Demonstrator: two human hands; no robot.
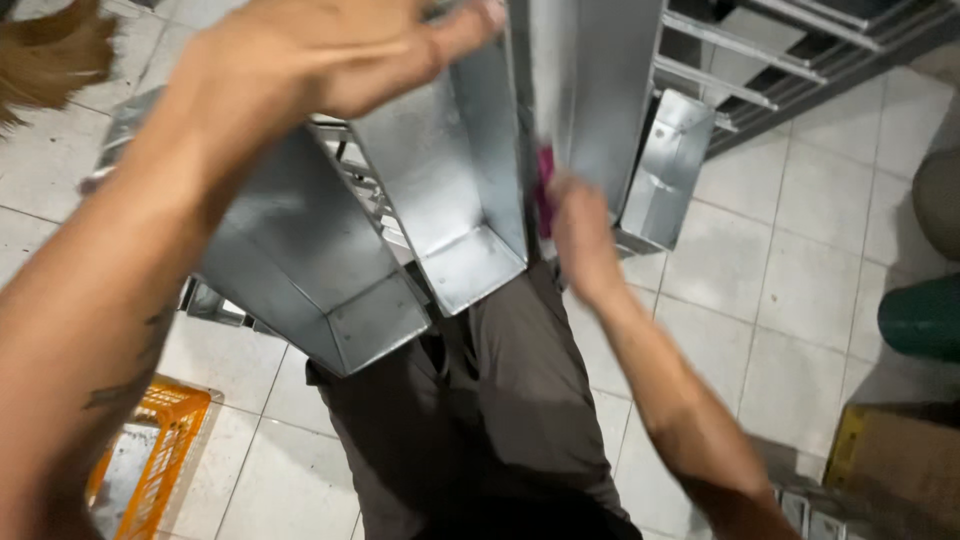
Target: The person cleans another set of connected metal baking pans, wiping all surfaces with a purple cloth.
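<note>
My left hand (320, 50) reaches up close to the camera and rests on the top edge of a tall galvanised sheet-metal duct piece (450, 180), fingers curled over its rim. My right hand (578, 235), blurred, holds a small magenta object (544, 185) against the side of the same metal piece, near a vertical metal panel (595, 90). A second tapered metal duct (300, 260) leans to the left of the first. My dark trousers (490, 420) show below.
A smaller metal box (665, 170) hangs at the right of the panel. A metal rack (780, 60) stands at the upper right. An orange plastic crate (160, 450) sits at the lower left on the tiled floor (800, 290). A green cylinder (925, 318) and a cardboard box (900, 460) lie at the right.
</note>
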